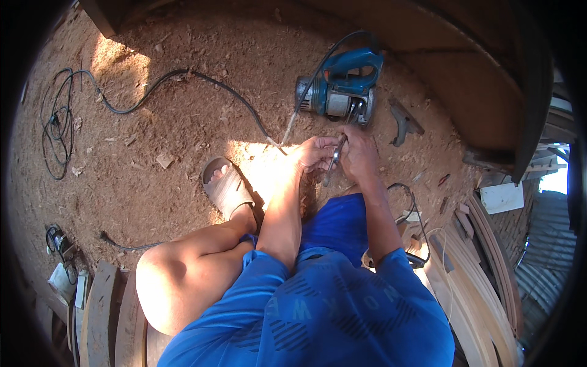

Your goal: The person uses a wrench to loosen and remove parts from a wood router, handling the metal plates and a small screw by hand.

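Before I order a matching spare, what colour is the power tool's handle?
Blue: the power tool's handle shows best in the head view.

brown dirt floor (140,183) strewn with wood shavings and chips. warm sunlight patch (122,64) upper left, shade elsewhere. large dark brown panelled structure (465,67) overhanging upper right. curved pale wooden boards (474,306) stacked lower right, weathered grey-brown planks (101,312) lower left. grey corrugated sheet (544,244) far right, below bright daylight gap (555,178).
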Tool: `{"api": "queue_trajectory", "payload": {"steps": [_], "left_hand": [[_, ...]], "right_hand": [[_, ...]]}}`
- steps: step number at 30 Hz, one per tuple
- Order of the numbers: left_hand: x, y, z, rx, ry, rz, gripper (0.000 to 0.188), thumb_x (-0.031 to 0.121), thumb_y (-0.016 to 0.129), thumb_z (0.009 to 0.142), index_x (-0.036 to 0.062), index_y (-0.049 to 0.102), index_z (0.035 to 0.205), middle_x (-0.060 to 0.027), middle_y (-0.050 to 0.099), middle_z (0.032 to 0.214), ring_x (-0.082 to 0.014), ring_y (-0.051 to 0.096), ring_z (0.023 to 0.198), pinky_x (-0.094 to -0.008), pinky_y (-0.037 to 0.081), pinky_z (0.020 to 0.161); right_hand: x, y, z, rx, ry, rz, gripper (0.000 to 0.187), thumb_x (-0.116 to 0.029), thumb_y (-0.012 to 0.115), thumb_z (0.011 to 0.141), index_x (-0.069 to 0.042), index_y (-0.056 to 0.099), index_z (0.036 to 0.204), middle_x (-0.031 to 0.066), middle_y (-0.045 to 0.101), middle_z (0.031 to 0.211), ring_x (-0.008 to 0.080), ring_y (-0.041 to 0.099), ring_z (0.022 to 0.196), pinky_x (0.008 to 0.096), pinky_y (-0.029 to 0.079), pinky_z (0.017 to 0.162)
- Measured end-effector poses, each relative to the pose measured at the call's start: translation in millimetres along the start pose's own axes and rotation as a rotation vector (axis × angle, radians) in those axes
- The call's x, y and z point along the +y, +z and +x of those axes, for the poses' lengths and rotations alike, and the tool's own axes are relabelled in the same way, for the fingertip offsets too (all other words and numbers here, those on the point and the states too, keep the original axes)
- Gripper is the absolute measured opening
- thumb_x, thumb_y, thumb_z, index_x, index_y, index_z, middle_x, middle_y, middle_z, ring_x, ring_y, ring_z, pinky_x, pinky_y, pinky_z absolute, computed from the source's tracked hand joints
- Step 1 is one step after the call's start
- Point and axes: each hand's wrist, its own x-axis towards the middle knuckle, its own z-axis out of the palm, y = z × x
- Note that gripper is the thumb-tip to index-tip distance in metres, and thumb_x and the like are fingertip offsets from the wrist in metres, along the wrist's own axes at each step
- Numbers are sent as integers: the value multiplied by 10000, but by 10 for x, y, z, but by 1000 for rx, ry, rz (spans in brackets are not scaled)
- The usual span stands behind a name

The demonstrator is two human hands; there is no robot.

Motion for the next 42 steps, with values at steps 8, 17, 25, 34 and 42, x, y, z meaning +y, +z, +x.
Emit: {"api": "queue_trajectory", "payload": {"steps": [8, 17, 25, 34, 42], "left_hand": [[115, 161, 30, -28, -35, 124, 312, 168, 602, 992, 33, 582, 1272, -33, 689, 918, -88, 667, 696, -197, 547, 602], [13, 100, 106, 66, -176, 368, 381, 165, 569, 1002, 102, 516, 1374, 15, 660, 947, -60, 635, 791, -198, 540, 644], [26, 110, 112, 42, -121, 295, 379, 191, 587, 1000, 88, 512, 1356, -4, 668, 911, -82, 651, 718, -221, 569, 623], [292, 130, 47, -7, -56, 152, 350, 201, 558, 1014, 45, 507, 1323, -44, 683, 857, -128, 681, 666, -216, 554, 543], [104, 189, 149, 97, -202, 454, 523, 207, 531, 1029, 104, 352, 1510, -67, 697, 978, -130, 670, 724, -258, 574, 603]], "right_hand": [[-229, -175, -1, 134, -10, 39, 209, -86, 605, 831, -53, 606, 1036, 181, 642, 899, 418, 613, 842, 479, 484, 747], [-355, -332, -293, 196, -79, 155, 99, -50, 519, 919, -24, 612, 944, 173, 618, 859, 401, 608, 816, 457, 468, 706], [-205, -388, -135, 159, -164, 12, 114, -56, 524, 902, -52, 604, 982, 192, 636, 884, 429, 616, 817, 486, 467, 699], [-149, -338, 175, 92, -74, -74, 185, -37, 571, 831, -90, 609, 1003, 214, 661, 876, 447, 630, 845, 516, 469, 683], [-10, -289, 189, 52, -119, -27, 205, -37, 580, 812, -81, 608, 1011, 222, 658, 877, 464, 621, 856, 519, 473, 717]]}}
